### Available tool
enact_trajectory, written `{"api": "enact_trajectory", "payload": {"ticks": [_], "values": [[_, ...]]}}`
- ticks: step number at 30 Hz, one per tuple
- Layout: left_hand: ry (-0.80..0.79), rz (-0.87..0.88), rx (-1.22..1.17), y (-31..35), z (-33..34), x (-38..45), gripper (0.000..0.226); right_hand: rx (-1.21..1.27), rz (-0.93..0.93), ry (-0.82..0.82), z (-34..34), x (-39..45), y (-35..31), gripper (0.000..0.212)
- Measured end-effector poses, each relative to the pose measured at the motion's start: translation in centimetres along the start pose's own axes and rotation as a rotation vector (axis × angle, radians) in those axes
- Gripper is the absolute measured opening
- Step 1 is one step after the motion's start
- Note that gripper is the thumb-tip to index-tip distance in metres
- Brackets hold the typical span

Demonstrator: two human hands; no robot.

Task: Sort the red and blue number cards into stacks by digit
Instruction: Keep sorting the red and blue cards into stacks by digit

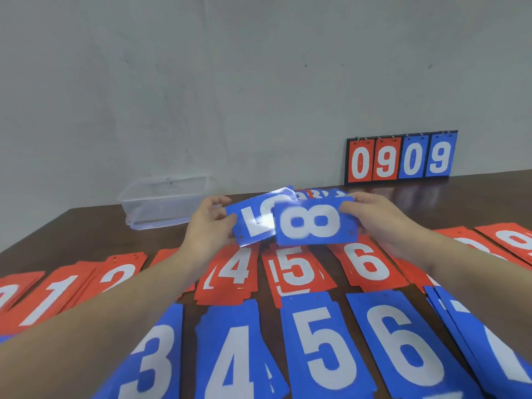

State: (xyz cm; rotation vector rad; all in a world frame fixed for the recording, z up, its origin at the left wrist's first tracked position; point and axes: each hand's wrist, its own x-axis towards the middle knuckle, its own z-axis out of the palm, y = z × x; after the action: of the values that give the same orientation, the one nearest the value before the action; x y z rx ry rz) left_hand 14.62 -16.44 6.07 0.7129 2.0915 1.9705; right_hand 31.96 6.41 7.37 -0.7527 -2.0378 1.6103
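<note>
We note a dark wooden surface [86,223] carrying sorted rows: red stacks 1 [50,300], 2 [118,276], 4 [233,272], 5 [296,272], 6 [367,264]; nearer us, blue stacks 3 [149,358], 4 [230,355], 5 [325,344], 6 [403,347]. Scoreboard [400,157] reading 0909 stands against the wall; clear plastic box [164,201] far left. Left hand [211,223] pinches blue 5 card [252,223], right hand [374,218] pinches blue 8 card [312,221] overlapping it, both held above the red stacks; fingers curled on card edges
</note>
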Motion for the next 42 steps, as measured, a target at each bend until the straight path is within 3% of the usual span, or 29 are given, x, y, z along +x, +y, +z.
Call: {"api": "enact_trajectory", "payload": {"ticks": [2,9,18,23,28,34,42], "values": [[0.01,-0.032,-0.01,0.3,-1.2,-0.8,0.015,0.026,0.021,-0.022,0.2,-0.7,-0.7,0.014],[0.028,-0.079,-0.008,0.6,-5.4,-3.6,0.011,-0.298,-0.073,-0.222,1.5,-3.4,-1.8,0.02],[-0.034,-0.124,-0.007,0.7,-10.3,-7.2,0.018,-0.215,-0.075,-0.332,4.9,-5.0,-2.9,0.027],[-0.056,-0.161,-0.004,0.8,-13.0,-8.7,0.024,-0.171,-0.098,-0.427,6.9,-5.1,-3.2,0.017],[-0.045,-0.188,0.014,0.2,-13.7,-9.6,0.02,-0.172,-0.071,-0.418,7.8,-4.7,-2.1,0.027],[-0.109,-0.203,0.008,-0.3,-9.8,-9.2,0.021,-0.207,0.011,-0.41,5.0,-4.6,-0.1,0.02],[-0.339,-0.228,0.064,-0.2,0.0,-8.6,0.014,-0.179,0.068,-0.159,-3.8,-5.5,2.0,0.015]]}}
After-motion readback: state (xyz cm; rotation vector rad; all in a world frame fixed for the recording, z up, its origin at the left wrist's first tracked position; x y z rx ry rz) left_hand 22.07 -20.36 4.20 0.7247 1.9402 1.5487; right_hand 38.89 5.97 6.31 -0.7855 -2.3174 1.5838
